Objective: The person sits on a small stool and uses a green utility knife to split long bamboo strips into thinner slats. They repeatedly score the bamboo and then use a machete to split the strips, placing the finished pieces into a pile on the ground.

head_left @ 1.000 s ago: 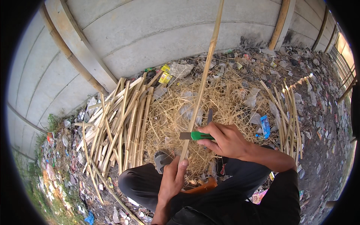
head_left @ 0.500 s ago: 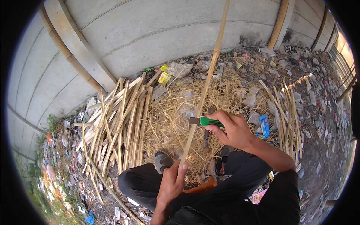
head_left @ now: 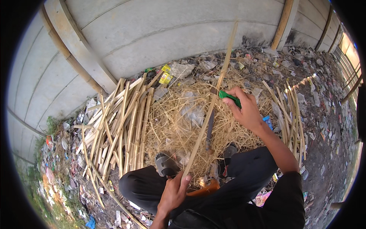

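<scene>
A long, thin bamboo strip (head_left: 202, 133) slants up and away from my lap. Its near end is gripped in my left hand (head_left: 173, 194), thumb laid along it. My right hand (head_left: 246, 108) is closed round the green handle of a cutter knife (head_left: 232, 100). The dark blade meets the strip crosswise, beyond the strip's middle. Under the strip lies a heap of curly pale shavings (head_left: 171, 118). A dark, narrow tool (head_left: 210, 129) rests on the shavings between my feet; its kind is unclear.
A pile of bamboo strips (head_left: 131, 126) lies left of the shavings; a smaller bunch (head_left: 292, 114) lies to the right. Beyond stands a grey panel wall (head_left: 171, 34) with posts. Litter covers the dark ground (head_left: 324, 126). My shoe (head_left: 166, 165) is beside the shavings.
My right hand has moved the cutter knife away from me, farther up the strip. The strip's far end has dropped lower in view. My left hand has shifted slightly toward me, still gripping.
</scene>
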